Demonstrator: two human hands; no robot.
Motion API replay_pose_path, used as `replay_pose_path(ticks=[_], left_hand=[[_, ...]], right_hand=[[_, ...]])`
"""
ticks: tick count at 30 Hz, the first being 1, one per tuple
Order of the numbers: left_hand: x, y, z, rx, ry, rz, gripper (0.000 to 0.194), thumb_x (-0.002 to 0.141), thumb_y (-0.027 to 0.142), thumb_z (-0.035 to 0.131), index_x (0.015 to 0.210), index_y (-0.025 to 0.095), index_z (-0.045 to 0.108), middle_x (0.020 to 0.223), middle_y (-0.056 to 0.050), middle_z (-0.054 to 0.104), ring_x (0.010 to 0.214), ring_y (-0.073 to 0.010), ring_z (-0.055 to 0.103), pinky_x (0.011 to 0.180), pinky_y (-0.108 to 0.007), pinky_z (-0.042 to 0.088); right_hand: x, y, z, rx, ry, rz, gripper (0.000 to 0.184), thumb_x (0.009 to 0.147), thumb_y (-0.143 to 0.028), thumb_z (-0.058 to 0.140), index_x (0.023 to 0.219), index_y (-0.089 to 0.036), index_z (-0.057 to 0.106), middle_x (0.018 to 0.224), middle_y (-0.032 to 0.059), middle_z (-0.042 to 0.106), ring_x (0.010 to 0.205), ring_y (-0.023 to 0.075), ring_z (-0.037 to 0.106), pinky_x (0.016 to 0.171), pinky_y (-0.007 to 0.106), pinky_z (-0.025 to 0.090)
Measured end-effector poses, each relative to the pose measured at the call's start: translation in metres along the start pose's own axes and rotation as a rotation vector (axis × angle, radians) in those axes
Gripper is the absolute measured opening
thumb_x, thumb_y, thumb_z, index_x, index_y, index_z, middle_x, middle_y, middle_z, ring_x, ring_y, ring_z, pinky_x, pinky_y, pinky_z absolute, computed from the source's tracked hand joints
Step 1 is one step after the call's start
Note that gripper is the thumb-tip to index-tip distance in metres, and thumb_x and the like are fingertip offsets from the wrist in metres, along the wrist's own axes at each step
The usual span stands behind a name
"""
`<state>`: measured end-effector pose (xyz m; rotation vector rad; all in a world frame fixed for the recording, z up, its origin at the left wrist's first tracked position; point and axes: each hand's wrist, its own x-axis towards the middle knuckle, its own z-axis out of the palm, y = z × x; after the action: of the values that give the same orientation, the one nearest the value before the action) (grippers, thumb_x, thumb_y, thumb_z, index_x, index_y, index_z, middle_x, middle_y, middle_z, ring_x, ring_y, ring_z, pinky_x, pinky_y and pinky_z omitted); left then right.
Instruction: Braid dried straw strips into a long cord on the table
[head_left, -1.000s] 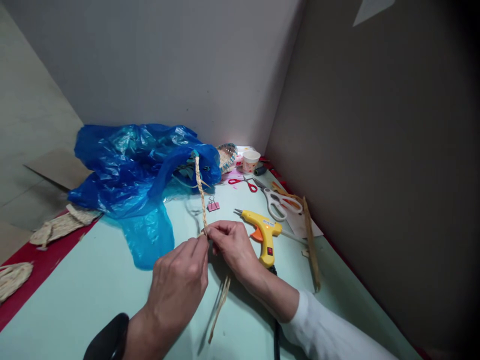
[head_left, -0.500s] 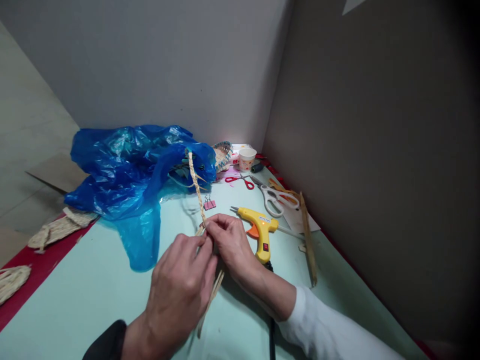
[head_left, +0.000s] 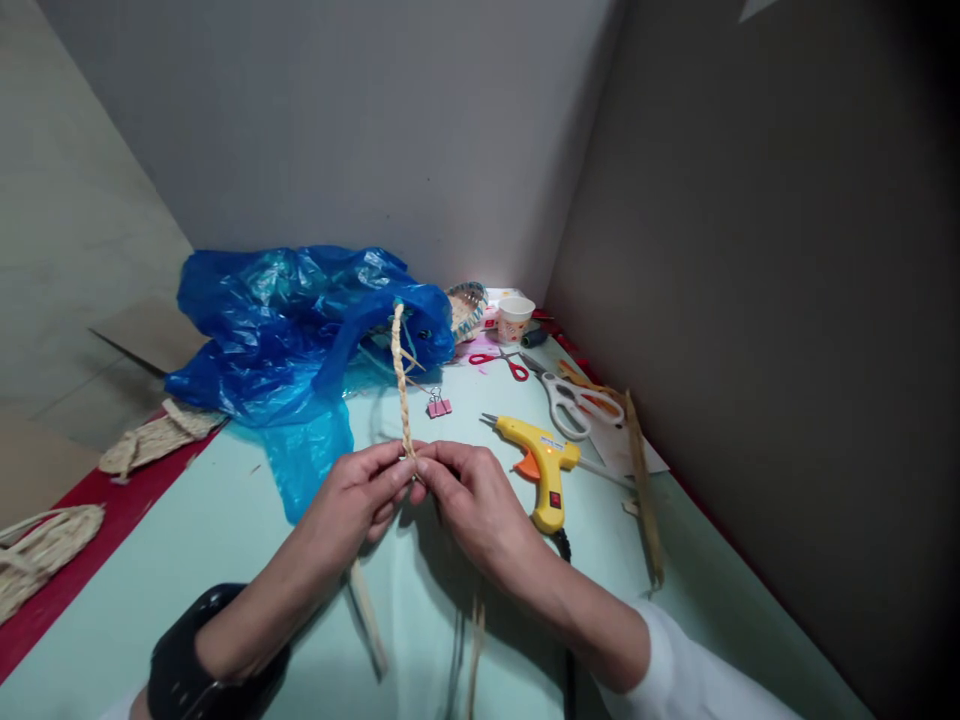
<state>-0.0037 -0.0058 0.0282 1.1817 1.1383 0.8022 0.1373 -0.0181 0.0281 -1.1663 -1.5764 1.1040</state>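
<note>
A braided straw cord (head_left: 401, 375) stands up from my fingers toward the blue plastic bag (head_left: 292, 325). My left hand (head_left: 358, 495) and my right hand (head_left: 469, 500) meet at its lower end, both pinched shut on the strands. Loose flat straw strips (head_left: 369, 618) hang down from the braid below my hands, one to the left and one (head_left: 475, 655) near my right forearm. A black band sits on my left wrist, a white sleeve on my right arm.
A yellow glue gun (head_left: 544, 465) lies just right of my hands on the pale green table (head_left: 210, 560). Behind it: white-handled scissors (head_left: 570, 400), red scissors (head_left: 499, 360), a pink binder clip (head_left: 439, 405), a paper cup (head_left: 515, 318), a small woven basket (head_left: 465, 305), a wooden stick (head_left: 645, 490). Woven straw pieces (head_left: 154, 440) lie at left.
My left hand has turned over and drawn back to the left, its fingers now pinching the braid from the side. The loose strips have spread apart below my hands.
</note>
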Motion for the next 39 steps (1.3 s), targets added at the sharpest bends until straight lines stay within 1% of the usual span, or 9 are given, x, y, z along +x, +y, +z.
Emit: replay_pose_path(ticks=[3, 6, 14, 22, 26, 29, 32, 36, 39], left_hand=[[0.001, 0.0, -0.006, 0.017, 0.046, -0.022, 0.033, 0.074, 0.046, 0.064, 0.089, 0.016, 0.062, 0.054, 0.008, 0.04, 0.039, -0.0039, 0.023, 0.039, -0.02, 0.013], [0.003, -0.002, -0.011, 0.143, 0.151, 0.027, 0.03, 0.076, 0.045, 0.061, 0.073, 0.016, 0.062, 0.049, 0.008, 0.033, 0.041, -0.0062, 0.024, 0.042, -0.022, 0.014], [0.003, 0.002, 0.0, 0.489, 0.359, 0.309, 0.029, 0.08, 0.03, 0.055, 0.053, 0.019, 0.054, 0.052, 0.003, 0.05, 0.056, -0.0135, 0.045, 0.057, -0.025, 0.033], [0.003, -0.003, 0.009, -0.163, 0.289, 0.024, 0.018, 0.065, 0.03, 0.07, 0.062, 0.014, 0.061, 0.062, 0.001, 0.06, 0.057, -0.01, 0.051, 0.053, -0.02, 0.037], [0.003, -0.005, 0.002, -0.222, 0.269, 0.002, 0.02, 0.065, 0.03, 0.072, 0.065, 0.013, 0.061, 0.057, 0.004, 0.054, 0.049, -0.0064, 0.044, 0.046, -0.018, 0.03], [0.005, -0.006, -0.005, -0.197, 0.215, 0.017, 0.018, 0.07, 0.029, 0.068, 0.067, 0.014, 0.06, 0.059, 0.004, 0.052, 0.049, -0.006, 0.042, 0.047, -0.018, 0.03], [0.003, -0.006, -0.006, -0.155, 0.105, 0.008, 0.019, 0.073, 0.028, 0.064, 0.063, 0.015, 0.055, 0.059, 0.004, 0.048, 0.05, -0.0065, 0.039, 0.048, -0.019, 0.029], [-0.002, -0.004, 0.002, -0.028, -0.041, -0.05, 0.021, 0.076, 0.03, 0.063, 0.063, 0.015, 0.055, 0.054, 0.007, 0.039, 0.047, -0.0062, 0.029, 0.046, -0.021, 0.019], [-0.004, -0.003, 0.005, 0.038, -0.042, -0.018, 0.021, 0.079, 0.036, 0.063, 0.084, 0.016, 0.064, 0.058, 0.006, 0.043, 0.05, -0.0068, 0.032, 0.047, -0.02, 0.019]], right_hand=[[-0.001, -0.003, -0.005, -0.24, -0.029, -0.138, 0.028, 0.091, -0.012, 0.044, 0.094, -0.018, 0.07, 0.087, 0.0037, 0.072, 0.082, 0.0154, 0.064, 0.073, 0.023, 0.043], [-0.001, -0.001, -0.008, -0.62, 0.024, -0.199, 0.022, 0.092, -0.019, 0.049, 0.087, -0.015, 0.07, 0.084, 0.0075, 0.071, 0.075, 0.0179, 0.063, 0.066, 0.027, 0.039], [-0.011, 0.005, 0.005, -1.153, 0.197, -0.648, 0.018, 0.089, -0.008, 0.047, 0.08, -0.014, 0.061, 0.068, 0.005, 0.058, 0.063, 0.0183, 0.052, 0.051, 0.031, 0.027], [-0.018, 0.018, 0.03, -1.271, 0.098, -0.906, 0.026, 0.086, 0.001, 0.036, 0.082, -0.009, 0.06, 0.068, 0.0096, 0.057, 0.061, 0.0207, 0.051, 0.051, 0.033, 0.037], [-0.023, 0.015, 0.031, -1.144, 0.033, -0.807, 0.018, 0.087, -0.008, 0.044, 0.087, -0.009, 0.062, 0.076, 0.0116, 0.062, 0.068, 0.0221, 0.055, 0.056, 0.034, 0.041], [-0.015, 0.003, 0.015, -0.762, 0.003, -0.505, 0.022, 0.091, -0.027, 0.048, 0.085, -0.015, 0.066, 0.076, 0.0068, 0.065, 0.067, 0.0177, 0.057, 0.062, 0.03, 0.041], [0.007, -0.006, -0.009, -0.416, 0.185, -0.179, 0.022, 0.09, -0.033, 0.053, 0.093, -0.017, 0.068, 0.084, 0.0041, 0.068, 0.072, 0.0138, 0.058, 0.068, 0.025, 0.04], [0.037, -0.001, -0.029, -0.003, -0.071, -0.051, 0.029, 0.085, -0.041, 0.058, 0.09, -0.015, 0.069, 0.072, -0.0002, 0.059, 0.066, 0.0115, 0.05, 0.062, 0.023, 0.037], [0.046, 0.01, -0.031, 0.218, -0.064, 0.035, 0.031, 0.083, -0.04, 0.057, 0.075, -0.012, 0.068, 0.055, -0.0042, 0.045, 0.054, 0.0087, 0.037, 0.054, 0.022, 0.03]])
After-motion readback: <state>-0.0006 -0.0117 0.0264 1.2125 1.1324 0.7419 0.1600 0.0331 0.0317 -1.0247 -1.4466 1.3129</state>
